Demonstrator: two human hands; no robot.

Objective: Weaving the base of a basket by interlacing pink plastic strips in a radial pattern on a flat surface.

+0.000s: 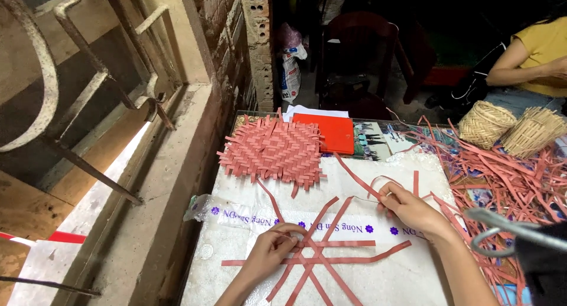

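Head view: the left hand [273,252] sits at about 6 o'clock, fingers curled together and pressing down on the crossed strips [319,256], a star of flat red strips lying on the white sheet [390,282] that covers the table. The right hand [411,208] is at about 4 o'clock from the picture's centre, its fingertips pinched on one loose strip [360,182] that runs up toward 11 o'clock from the hand. The star's centre lies between the two hands, nearer the left.

At 12 o'clock from the star lies a finished woven mat [273,151] of the same red strips, touching an orange board [328,132] at its 2 o'clock. At 3 o'clock a loose pile of strips [508,176] spreads out, with two woven baskets [511,126] beyond it, near another person's arm [520,73].
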